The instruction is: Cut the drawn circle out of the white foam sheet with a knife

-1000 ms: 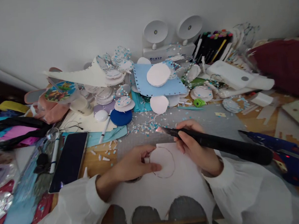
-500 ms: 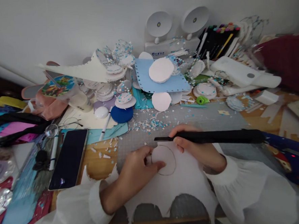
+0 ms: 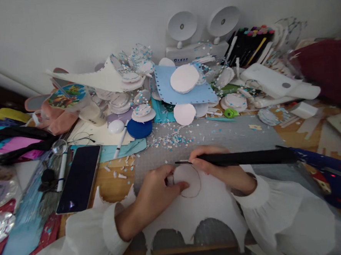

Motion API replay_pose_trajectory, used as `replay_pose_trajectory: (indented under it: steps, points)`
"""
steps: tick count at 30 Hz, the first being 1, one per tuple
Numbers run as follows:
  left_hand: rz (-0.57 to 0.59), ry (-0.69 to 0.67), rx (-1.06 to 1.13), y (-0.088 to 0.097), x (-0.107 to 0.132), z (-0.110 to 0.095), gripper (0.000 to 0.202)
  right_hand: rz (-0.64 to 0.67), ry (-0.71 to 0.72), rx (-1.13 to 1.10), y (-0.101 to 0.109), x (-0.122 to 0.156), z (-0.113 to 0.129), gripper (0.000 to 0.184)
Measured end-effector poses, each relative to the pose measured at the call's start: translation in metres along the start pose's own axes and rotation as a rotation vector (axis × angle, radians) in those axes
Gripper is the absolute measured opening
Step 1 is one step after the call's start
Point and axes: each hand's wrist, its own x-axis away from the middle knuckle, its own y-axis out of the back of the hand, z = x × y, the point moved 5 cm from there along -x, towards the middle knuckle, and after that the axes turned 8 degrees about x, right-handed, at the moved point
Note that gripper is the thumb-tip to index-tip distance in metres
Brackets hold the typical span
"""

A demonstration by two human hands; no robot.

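My left hand (image 3: 157, 193) pinches a white sheet (image 3: 212, 205) at the left of a drawn circle, its thumb lying on top within the outline. Scalloped cut-outs run along the sheet's near edge. In my right hand (image 3: 219, 172) is a long black-handled cutting tool (image 3: 253, 158), held almost level, its handle pointing right. The tool's thin dark tip lies at the circle's upper edge, pointing left. Whether the blade passes through the sheet is hard to tell. The fingers under the sheet are hidden.
Beneath lies a grey cutting mat (image 3: 240, 133) with white and blue scraps (image 3: 174, 139). A phone (image 3: 79, 179) is at left, a blue glue gun (image 3: 332, 175) with a red light at right. White discs, a blue sheet (image 3: 168, 83) and a two-headed lamp (image 3: 202, 50) crowd the back.
My right hand has shifted slightly left, and the tool's tip has come a little nearer, down to the circle's top edge. My left hand keeps its hold on the sheet.
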Motion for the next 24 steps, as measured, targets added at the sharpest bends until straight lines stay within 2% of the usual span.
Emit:
replay_pose_trajectory:
  steps: [6,19,24]
  points:
    - [0.002,0.012,-0.004,-0.0002,-0.0003,-0.0015,0.019,0.037,0.090,0.026,-0.0013,-0.0023,0.0095,0.006]
    - [0.014,0.027,-0.003,0.0000,-0.0005,-0.0017,0.018,0.084,-0.004,0.012,-0.0019,-0.0024,0.0034,0.008]
    - [0.011,0.019,-0.009,-0.0003,0.0001,-0.0014,0.020,0.065,-0.067,-0.031,0.0018,-0.0005,-0.0002,0.007]
